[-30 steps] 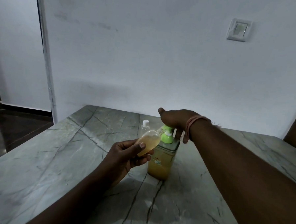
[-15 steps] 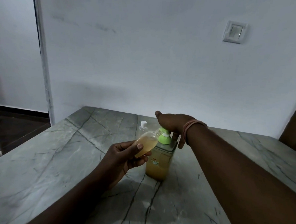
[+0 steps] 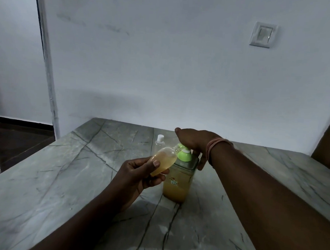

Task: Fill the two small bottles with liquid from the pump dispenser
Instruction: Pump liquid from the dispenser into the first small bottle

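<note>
Nothing visibly moved: left hand [image 3: 136,177] fingers grasping tilted bottle [image 3: 163,161], right hand [image 3: 195,140] clenched over pump [image 3: 184,154], marble table [image 3: 62,176].

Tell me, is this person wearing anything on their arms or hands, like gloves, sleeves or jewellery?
Both forearms are bare as far as the picture shows: no sleeves and no gloves. The left hand shows no ring or band. The right hand has a few thin pinkish-orange bands looped around its wrist, like thread or slim bangles. No watch is visible on either wrist.
</note>
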Demonstrator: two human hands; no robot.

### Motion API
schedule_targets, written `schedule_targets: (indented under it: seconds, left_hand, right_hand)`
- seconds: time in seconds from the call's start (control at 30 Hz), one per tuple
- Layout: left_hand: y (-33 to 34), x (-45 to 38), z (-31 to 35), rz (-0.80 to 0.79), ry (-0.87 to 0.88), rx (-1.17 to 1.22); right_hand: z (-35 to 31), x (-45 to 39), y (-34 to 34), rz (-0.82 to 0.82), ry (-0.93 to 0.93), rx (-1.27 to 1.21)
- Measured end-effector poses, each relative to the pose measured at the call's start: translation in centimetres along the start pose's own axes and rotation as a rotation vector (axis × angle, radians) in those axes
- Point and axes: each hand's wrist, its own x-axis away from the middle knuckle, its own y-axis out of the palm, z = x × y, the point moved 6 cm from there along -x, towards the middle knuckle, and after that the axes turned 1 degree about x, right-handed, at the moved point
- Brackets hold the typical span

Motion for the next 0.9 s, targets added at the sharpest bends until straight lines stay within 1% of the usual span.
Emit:
schedule_targets:
  seconds: [0.13,0.2,0.27,0.37,0.47,0.53,0.63,0.77,0.9]
  left_hand:
    - [-0.3,-0.1,-0.2,0.009,-0.007,-0.018]
    - [-0.2,-0.2,-0.2,0.012,-0.007,0.000]
    - [-0.1,-0.1,-0.2,0.016,-0.010,0.007]
    - [-0.1,-0.2,-0.4,0.010,-0.009,-0.006]
    - [-0.1,-0.1,-0.2,0.017,-0.010,-0.008]
    - [0.0,0.1,0.0,0.013,-0.011,0.001]
    - [0.0,0.1,0.0,0.014,-0.014,0.011]
    - [-0.1,-0.1,-0.1,0.006,-0.010,0.015]
    - [-0.1,-0.3,-0.5,-0.010,-0.009,-0.001]
  right_hand:
    - [-0.1,0.3,-0.9,0.030,0.030,0.012]
    - [-0.3,0.1,-0.3,0.030,-0.002,0.023]
    - [0.0,-0.3,0.4,0.031,0.015,0.028]
    - [0.5,-0.7,0.9,0.042,0.048,-0.047]
    - [-0.1,-0.2,0.6,0.047,0.021,-0.049]
    - [-0.1,0.2,0.0,0.021,0.016,-0.035]
    - [0.2,0.5,-0.9,0.021,0.048,-0.040]
    - [-0.4,0.5,-0.1,0.021,0.002,-0.011]
    - [0.3,-0.3,0.8,0.018,0.077,-0.121]
